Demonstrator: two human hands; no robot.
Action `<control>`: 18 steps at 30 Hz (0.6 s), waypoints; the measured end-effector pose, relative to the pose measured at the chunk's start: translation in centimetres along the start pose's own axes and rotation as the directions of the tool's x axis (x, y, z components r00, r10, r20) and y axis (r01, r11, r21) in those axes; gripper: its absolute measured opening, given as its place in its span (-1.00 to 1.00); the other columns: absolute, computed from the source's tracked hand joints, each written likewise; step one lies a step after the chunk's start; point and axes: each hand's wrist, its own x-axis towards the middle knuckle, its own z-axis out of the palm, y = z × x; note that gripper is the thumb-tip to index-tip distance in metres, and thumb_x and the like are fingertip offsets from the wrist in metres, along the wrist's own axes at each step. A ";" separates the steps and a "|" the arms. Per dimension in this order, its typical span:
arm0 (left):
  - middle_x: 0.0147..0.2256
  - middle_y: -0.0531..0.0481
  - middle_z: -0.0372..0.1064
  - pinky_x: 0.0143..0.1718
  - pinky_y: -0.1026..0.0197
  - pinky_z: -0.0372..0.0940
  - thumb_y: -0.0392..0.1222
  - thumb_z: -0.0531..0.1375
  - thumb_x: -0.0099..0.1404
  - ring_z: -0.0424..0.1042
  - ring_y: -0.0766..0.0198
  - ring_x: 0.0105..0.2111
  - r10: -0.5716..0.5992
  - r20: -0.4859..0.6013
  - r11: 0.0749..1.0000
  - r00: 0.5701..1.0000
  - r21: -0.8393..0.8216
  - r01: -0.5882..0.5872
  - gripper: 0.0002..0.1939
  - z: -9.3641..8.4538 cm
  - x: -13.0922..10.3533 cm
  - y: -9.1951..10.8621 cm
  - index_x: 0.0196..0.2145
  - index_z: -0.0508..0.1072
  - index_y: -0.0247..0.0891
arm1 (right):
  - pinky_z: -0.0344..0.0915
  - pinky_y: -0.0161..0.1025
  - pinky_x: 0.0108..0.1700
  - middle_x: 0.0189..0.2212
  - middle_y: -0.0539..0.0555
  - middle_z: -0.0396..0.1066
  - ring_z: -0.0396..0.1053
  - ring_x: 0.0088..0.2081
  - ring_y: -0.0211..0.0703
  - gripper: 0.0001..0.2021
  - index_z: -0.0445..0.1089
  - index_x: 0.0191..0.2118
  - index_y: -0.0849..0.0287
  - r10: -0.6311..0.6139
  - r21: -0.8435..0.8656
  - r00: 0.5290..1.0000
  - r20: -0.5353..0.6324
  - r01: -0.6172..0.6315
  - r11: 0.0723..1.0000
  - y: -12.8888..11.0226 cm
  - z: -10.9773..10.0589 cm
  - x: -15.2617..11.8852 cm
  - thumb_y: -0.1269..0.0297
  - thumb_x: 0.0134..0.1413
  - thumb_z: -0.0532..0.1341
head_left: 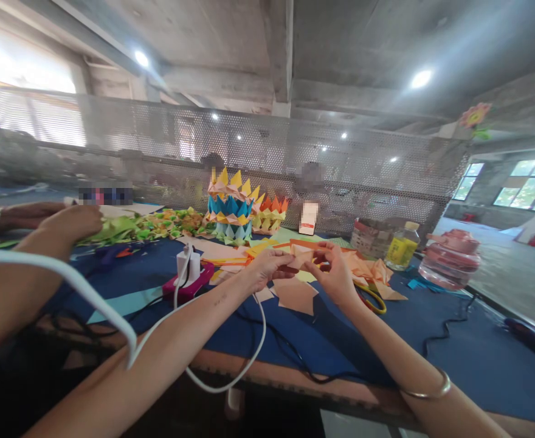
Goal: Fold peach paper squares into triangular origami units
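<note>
My left hand (265, 269) and my right hand (334, 274) both pinch a small folded piece of peach paper (301, 257) between their fingertips, above the blue table. Just below them lie flat peach sheets (296, 296). Crumpled or folded orange-peach paper (368, 267) rests to the right of my right hand, near yellow scissor handles (375, 300). Behind the hands stands a tiered ring of folded paper points (230, 210) in yellow, blue and peach, with a smaller orange and yellow one (271, 215) beside it.
A magenta block with a white plug (188, 267) and cables sits left. Another person's hands (73, 220) work near green paper pieces (144, 225). A phone (308, 219), yellow bottle (403, 246) and pink jug (450, 258) stand behind and right.
</note>
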 end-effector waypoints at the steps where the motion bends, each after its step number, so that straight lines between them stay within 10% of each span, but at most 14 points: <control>1: -0.52 -0.04 0.40 -0.38 0.31 0.33 -0.26 0.27 0.04 0.43 0.35 -0.52 0.004 0.000 1.000 1.000 -0.005 -0.004 -0.87 -0.1 0.1 0.0 -0.54 0.41 -0.39 | 0.27 -0.25 -0.37 -0.33 0.07 0.33 0.29 -0.35 -0.18 -0.60 0.16 -0.11 0.16 -0.053 -0.059 0.998 -0.031 0.051 0.997 0.0 -0.1 0.0 0.26 -0.13 0.23; 7: -0.48 -0.07 0.42 -0.32 0.25 0.32 -0.16 0.31 -0.01 0.42 0.33 -0.47 0.043 0.055 0.999 0.998 0.020 -0.044 -0.79 -0.4 0.1 -0.3 -0.50 0.43 -0.38 | 0.26 -0.22 -0.31 -0.36 0.08 0.29 0.27 -0.34 -0.17 -0.86 0.35 -0.28 0.15 -0.253 -0.272 0.966 0.060 0.259 0.927 0.1 -0.1 -0.2 0.27 0.01 0.14; 18: -0.52 -0.02 0.38 -0.28 0.20 0.29 -0.02 0.33 -0.10 0.40 0.31 -0.44 0.081 0.074 0.991 0.994 0.097 -0.088 -0.67 0.0 -0.5 0.1 -0.57 0.38 -0.36 | 0.24 -0.21 -0.27 -0.37 0.09 0.34 0.30 -0.30 -0.13 -0.79 0.38 -0.20 0.12 -0.240 -0.291 0.953 0.185 0.287 0.913 -0.1 -0.1 -0.2 0.19 0.06 0.13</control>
